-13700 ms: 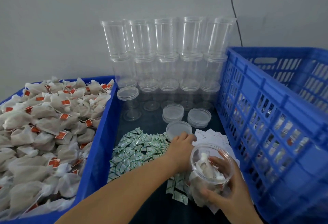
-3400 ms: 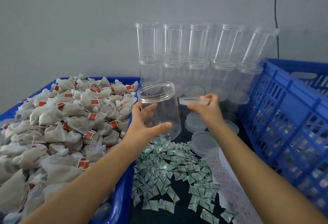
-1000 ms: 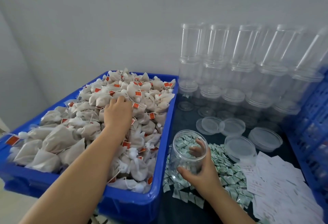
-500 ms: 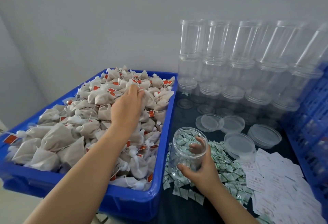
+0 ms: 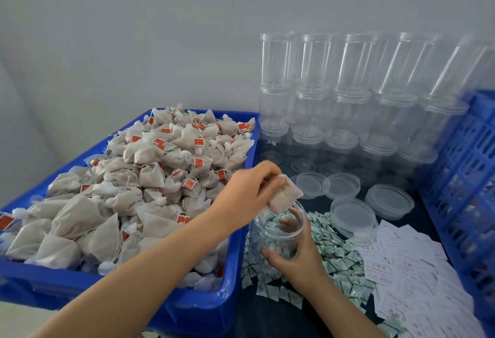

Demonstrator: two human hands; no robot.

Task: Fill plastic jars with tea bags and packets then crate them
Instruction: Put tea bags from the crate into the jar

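Filling is the step in hand. The left hand pinches a tea bag just above the mouth of an open jar, which the right hand grips on the table, right of the heaped blue bin. Next, I judge, the bag must drop inside, then more follow.

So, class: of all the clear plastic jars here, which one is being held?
The open jar at the front, standing on the green packets. The right hand grips it; the rest stand stacked against the wall, untouched.
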